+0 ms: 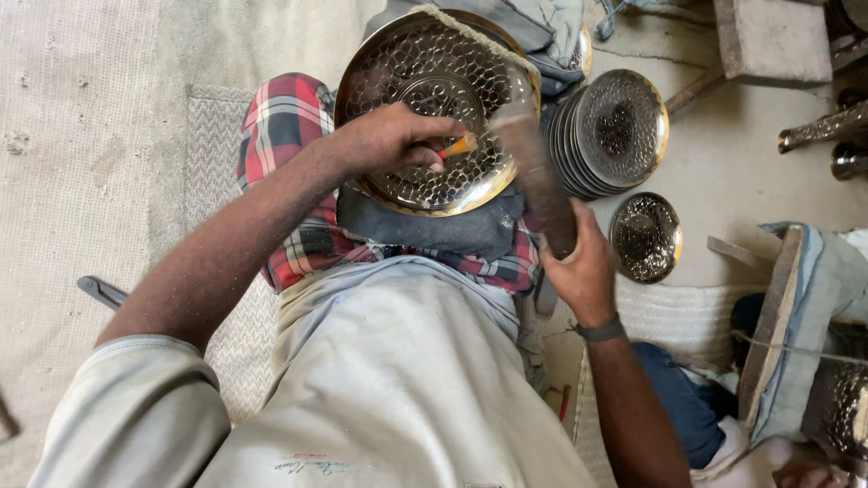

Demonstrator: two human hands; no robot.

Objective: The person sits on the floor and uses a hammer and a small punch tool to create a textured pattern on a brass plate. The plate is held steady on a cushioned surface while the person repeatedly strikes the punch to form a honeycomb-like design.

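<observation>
While I watch from afar, left hand (389,140) pinches one small orange-tipped punch (459,145) against one round hammered metal plate (434,108) propped on the lap; right hand (579,267) is wrapped tight round one wooden mallet (538,172). One leaning stack of dimpled plates (615,131), plus one small shiny dish (646,237) on the floor.

Soft, even daylight, faint shadows; glare on hammered metal plate (434,108). Mallet (538,176) right of plate motion-blurred. Wide-angle bend w/ slight softness toward frame edges beyond plate.
</observation>
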